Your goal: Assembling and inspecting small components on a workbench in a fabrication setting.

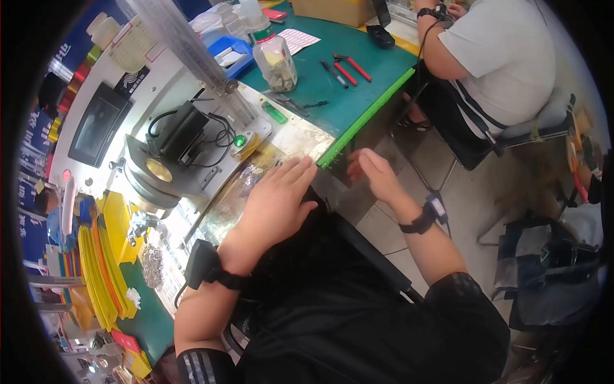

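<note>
My left hand (276, 200) is held palm down by the front edge of the worktable, fingers stretched out and thumb apart, holding nothing. To its right, my right hand (378, 179) hovers over the gap beyond the table edge. Its fingers are loosely bent and apart, with nothing visible in them. Both wrists carry black straps with small devices. Nearest the left hand is a worn, shiny work surface (307, 142) in front of a white bench machine (144, 83). On the machine's base are a black boxy unit (182, 131) and a green button (240, 140).
A green lighter (275, 113), a clear bottle (276, 63), red-handled pliers (353, 68) and a blue tray (228, 55) lie on the green mat (377, 54). Small metal pieces (152, 265) and yellow strips (96, 269) are at left. A seated person (505, 57) is at right.
</note>
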`<state>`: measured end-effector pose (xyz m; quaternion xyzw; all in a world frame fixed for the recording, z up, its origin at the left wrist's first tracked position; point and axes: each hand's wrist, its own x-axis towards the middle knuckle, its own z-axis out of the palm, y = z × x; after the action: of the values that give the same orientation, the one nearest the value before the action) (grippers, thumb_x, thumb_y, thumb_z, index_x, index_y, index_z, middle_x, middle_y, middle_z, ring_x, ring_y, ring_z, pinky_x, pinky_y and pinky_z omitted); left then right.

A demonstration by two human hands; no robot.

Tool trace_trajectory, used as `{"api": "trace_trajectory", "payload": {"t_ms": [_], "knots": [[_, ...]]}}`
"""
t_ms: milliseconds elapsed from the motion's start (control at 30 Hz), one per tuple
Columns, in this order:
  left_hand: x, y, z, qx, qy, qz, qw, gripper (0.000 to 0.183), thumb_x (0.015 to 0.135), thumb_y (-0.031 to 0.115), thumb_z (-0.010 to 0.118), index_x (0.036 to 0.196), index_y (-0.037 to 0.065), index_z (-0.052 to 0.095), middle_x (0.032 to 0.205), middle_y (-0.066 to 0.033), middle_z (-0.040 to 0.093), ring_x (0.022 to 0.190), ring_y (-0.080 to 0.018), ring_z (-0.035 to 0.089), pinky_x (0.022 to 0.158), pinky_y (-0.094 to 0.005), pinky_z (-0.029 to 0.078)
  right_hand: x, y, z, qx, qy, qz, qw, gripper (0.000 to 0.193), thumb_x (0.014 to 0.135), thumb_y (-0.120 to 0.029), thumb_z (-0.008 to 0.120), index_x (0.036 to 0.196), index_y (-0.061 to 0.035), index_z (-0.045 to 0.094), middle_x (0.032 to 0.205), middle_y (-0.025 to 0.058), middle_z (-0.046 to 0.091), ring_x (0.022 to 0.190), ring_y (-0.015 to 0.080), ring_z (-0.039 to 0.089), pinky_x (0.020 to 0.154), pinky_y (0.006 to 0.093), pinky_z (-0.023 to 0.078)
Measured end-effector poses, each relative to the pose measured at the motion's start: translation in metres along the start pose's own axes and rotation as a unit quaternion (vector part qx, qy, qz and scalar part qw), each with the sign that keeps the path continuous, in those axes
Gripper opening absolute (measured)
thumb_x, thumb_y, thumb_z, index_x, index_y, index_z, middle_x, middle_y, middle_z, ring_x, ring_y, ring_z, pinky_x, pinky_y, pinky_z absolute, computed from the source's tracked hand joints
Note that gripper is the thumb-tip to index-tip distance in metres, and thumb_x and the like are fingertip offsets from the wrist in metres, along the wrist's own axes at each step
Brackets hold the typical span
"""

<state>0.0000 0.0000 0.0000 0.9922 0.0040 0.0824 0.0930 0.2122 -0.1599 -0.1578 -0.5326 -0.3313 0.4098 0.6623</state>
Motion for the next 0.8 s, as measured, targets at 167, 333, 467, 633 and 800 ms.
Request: {"api": "trace_trajectory", "payload": {"t_ms": [167,333,467,633,800], "knots": [[-0.075,0.014,-0.043,-0.038,0.006,-0.033,0.999,0.059,0.082,0.02,0.079,0.135,0.004,0.059,0.14,-0.0178,0.057,0.133,-0.0382,0.052,0.108,-0.0467,0.043,-0.036,-0.021,0.001,-0.206,0.188,-0.109,0.954,0.026,0.104,-0.019,0.054,0.115,0.0024,0.063,0.101,0.0103,0.07,0.095,0.0173,0.07,0.085,0.0293,0.053],[-0.181,0.002,-0.046,-0.09,0.132,-0.119,0.98,0.026,0.075,0.01,0.083,0.097,0.004,0.07,0.099,-0.0122,0.068,0.106,-0.033,0.067,0.086,-0.0409,0.054,-0.038,-0.059,0.049,-0.175,0.128,-0.201,0.955,0.016,0.101,-0.003,0.053,0.114,0.004,0.061,0.104,0.0079,0.065,0.094,0.013,0.062,0.087,0.0277,0.051],[-0.266,-0.006,-0.057,-0.089,0.264,-0.285,0.917,0.017,0.077,-0.002,0.074,0.08,0.005,0.058,0.089,-0.0128,0.061,0.096,-0.0313,0.064,0.085,-0.0382,0.05,-0.035,-0.1,0.135,-0.225,-0.069,-0.324,0.916,0.013,0.09,0.0,0.062,0.103,0.0026,0.063,0.095,0.0124,0.064,0.084,0.0193,0.063,0.077,0.0314,0.051],[-0.361,-0.042,-0.045,-0.067,0.395,-0.377,0.835,0.017,0.082,0.0,0.07,0.077,0.001,0.053,0.087,-0.0135,0.061,0.084,-0.026,0.061,0.078,-0.0341,0.048,-0.032,-0.119,0.273,-0.287,-0.345,-0.425,0.786,0.025,0.078,-0.008,0.077,0.1,-0.0043,0.066,0.091,0.0108,0.066,0.08,0.0296,0.064,0.071,0.0392,0.052],[-0.375,-0.047,-0.03,-0.073,0.465,-0.388,0.792,0.013,0.085,0.001,0.069,0.082,0.0,0.056,0.092,-0.013,0.063,0.085,-0.0245,0.061,0.079,-0.0332,0.048,-0.025,-0.093,0.363,-0.419,-0.399,-0.42,0.699,0.024,0.08,-0.016,0.076,0.098,-0.0055,0.064,0.09,0.0094,0.063,0.083,0.0272,0.062,0.071,0.0393,0.048]]}}
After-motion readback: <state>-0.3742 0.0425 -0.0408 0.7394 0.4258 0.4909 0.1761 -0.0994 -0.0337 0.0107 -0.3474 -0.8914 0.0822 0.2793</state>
